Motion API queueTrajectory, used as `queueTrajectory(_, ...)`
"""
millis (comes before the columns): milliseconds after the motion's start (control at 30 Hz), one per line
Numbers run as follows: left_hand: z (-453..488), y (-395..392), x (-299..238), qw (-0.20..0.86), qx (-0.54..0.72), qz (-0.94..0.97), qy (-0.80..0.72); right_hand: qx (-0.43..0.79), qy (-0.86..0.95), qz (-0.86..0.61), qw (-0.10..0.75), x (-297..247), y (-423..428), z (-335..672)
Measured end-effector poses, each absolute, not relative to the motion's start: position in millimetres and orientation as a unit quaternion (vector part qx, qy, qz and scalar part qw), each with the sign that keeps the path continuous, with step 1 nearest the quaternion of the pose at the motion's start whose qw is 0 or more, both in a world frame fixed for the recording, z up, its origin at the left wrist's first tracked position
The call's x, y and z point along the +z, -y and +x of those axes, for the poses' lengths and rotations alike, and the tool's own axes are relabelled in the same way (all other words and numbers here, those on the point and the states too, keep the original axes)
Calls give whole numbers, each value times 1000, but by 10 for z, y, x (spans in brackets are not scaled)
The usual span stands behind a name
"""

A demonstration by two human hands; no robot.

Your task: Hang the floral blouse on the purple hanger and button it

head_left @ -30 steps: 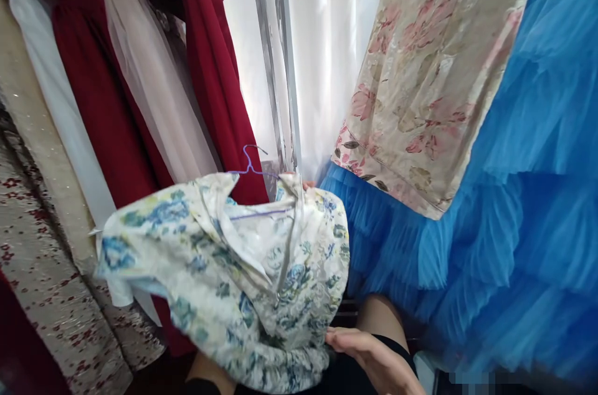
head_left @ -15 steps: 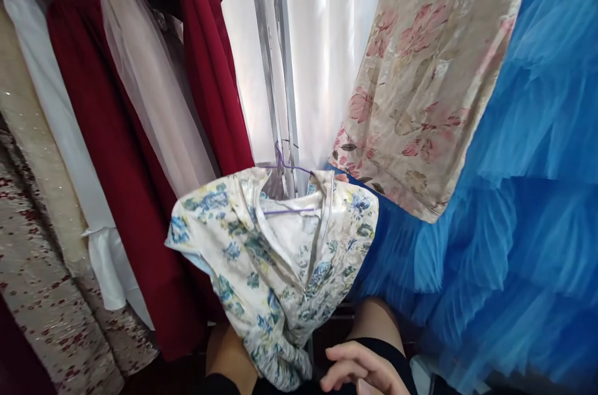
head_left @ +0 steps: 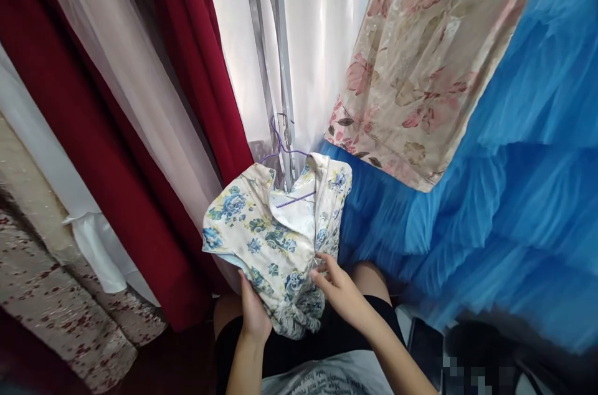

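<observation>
Right hand (head_left: 342,297) has risen to the floral garment (head_left: 266,233) on its purple hanger (head_left: 281,146); fingers (head_left: 329,262) part-curled at its front, grip unclear. Left hand (head_left: 255,315) touches side edge, fingers' closure not discernible.

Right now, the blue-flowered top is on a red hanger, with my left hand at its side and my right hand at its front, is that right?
Not quite: the hanger is purple, not red, as the head view shows. The rest holds: the blue-flowered top is on it, left hand at its side, right hand at its front.
</observation>
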State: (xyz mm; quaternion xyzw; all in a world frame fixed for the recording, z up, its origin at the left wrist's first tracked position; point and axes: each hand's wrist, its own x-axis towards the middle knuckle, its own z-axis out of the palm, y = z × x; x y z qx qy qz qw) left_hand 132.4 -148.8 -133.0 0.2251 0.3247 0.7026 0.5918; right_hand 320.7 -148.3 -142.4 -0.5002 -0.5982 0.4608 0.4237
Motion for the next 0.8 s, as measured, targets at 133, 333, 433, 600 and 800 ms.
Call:
queueTrajectory(133, 1324, 1647, -1349, 548, 649, 306, -430, 422, 628, -482, 442, -1429, 1235, 3008)
queueTrajectory(333, 1229, 1632, -1324, 498, 616, 366, -489, 475, 607, -411, 487, -1430, 1201, 2940)
queueTrajectory(433, 1215, 1613, -1328, 489, 608, 378, -499, 522, 609, -384, 457, -1348, 1238, 3003)
queueTrajectory(600, 1277, 1585, -1344, 491, 609, 388, -487, 553, 603, -373, 437, -1211, 1184, 3068)
queueTrajectory(800, 746, 1408, -1511, 284, 638, 395, -597, 622, 511, -385, 451, -1262, 1285, 3172)
